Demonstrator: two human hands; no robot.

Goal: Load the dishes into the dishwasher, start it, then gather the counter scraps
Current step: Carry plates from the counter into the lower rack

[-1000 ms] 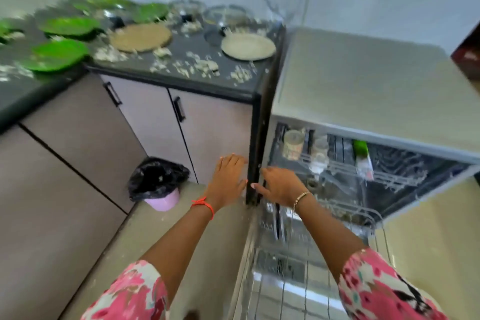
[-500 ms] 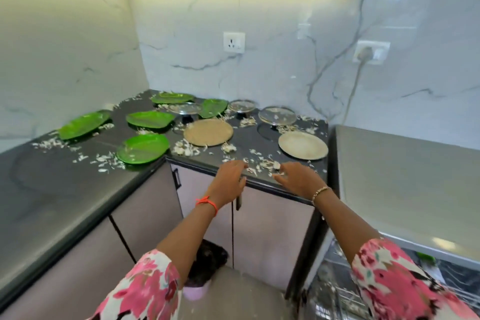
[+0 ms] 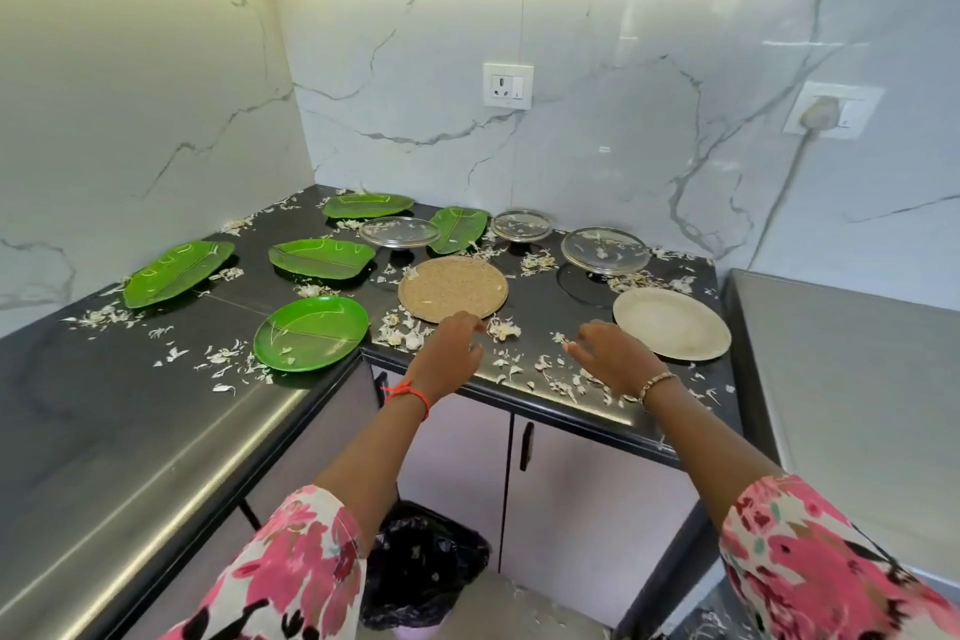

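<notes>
Scraps (image 3: 501, 329) of pale peel litter our dark counter (image 3: 104, 405) among green plates (image 3: 310, 333) and glass lids (image 3: 605, 250). Our left hand (image 3: 449, 353) hovers at the near rim of the tan plate (image 3: 453, 287), fingers loosely bent, holding nothing. Our right hand (image 3: 613, 356) hangs left of the cream plate (image 3: 671, 322), fingers relaxed and empty.

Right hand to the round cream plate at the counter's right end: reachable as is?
Likely yes. The right hand hovers just left of the round cream plate, and only loose white scraps lie nearby.
</notes>
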